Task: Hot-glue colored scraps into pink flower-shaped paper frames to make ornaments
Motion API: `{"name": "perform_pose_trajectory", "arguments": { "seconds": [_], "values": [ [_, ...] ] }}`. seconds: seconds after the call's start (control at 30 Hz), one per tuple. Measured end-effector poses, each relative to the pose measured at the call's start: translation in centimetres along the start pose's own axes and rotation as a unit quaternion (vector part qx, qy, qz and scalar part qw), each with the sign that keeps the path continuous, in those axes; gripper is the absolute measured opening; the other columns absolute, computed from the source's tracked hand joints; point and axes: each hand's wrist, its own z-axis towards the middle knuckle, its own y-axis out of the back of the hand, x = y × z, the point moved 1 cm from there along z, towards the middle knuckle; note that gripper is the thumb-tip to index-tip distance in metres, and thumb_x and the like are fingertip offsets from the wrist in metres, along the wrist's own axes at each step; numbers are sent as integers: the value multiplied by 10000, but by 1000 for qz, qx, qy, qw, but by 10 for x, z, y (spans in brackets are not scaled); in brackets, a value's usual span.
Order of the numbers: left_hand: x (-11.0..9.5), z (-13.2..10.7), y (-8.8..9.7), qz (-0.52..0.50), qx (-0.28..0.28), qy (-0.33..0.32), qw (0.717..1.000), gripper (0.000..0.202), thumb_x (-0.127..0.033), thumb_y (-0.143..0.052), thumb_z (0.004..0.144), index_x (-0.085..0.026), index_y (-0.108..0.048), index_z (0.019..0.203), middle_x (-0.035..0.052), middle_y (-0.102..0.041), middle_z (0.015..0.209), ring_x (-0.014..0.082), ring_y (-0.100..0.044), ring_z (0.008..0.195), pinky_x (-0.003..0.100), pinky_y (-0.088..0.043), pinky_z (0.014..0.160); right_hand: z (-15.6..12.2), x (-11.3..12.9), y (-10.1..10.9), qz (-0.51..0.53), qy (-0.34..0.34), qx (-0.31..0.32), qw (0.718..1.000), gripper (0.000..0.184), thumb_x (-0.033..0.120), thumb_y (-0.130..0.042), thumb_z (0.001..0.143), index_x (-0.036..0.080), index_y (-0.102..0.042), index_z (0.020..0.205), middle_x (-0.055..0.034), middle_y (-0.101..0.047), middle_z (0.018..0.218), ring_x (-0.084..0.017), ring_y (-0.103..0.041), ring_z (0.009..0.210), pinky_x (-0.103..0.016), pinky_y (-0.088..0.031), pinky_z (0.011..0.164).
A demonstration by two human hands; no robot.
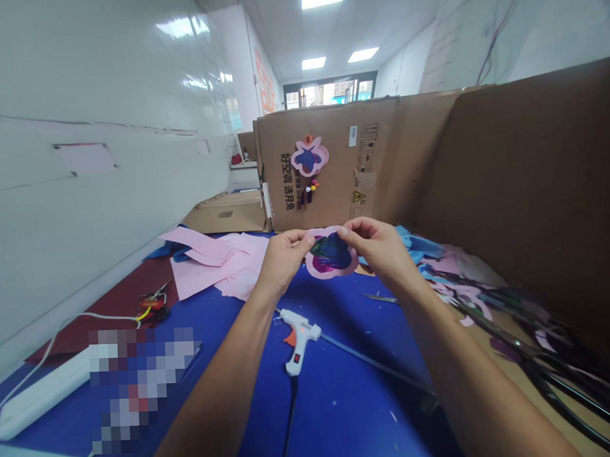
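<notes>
glossy white wall [79, 76] | ceiling panel lights [314, 63] lit | far window [330, 92] daylit | brown cardboard partition [508, 168] at right

Pink scalloped paper cutout [330, 253], dark blue centre

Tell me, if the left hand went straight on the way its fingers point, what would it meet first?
It would meet the pink flower-shaped cutout first, since the left hand is pinching its edge. Just beyond that, the right hand looks next in line, though depth is hard to judge from this view.
</notes>
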Motion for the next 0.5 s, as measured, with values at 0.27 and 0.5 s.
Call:
{"name": "perform_pose_trajectory", "arguments": {
  "seconds": [0.27, 0.5],
  "values": [
    [-1, 0, -1, 19, 8, -4, 1000, 385, -479, -969, 751, -157, -867, 936, 53, -815, 818, 159, -685, 700, 283, -530, 685, 0, 3, -2, -16, 10, 39, 999, 474, 615, -926, 760, 192, -785, 922, -5, -679, 732, -135, -495, 615, -289, -372, 550],
    [-1, 0, 1, 39, 26, 3, 999, 332, -460, -943, 792, -162, -854, 910, 31, -778, 777, 139, -642, 664, 274, -507, 665, 4, -2, -4, -12, 35, 37, 999, 452, 611, -906, 757, 191, -779, 866, -25, -722, 780, -154, -562, 685, -305, -454, 646]
  ]
}}
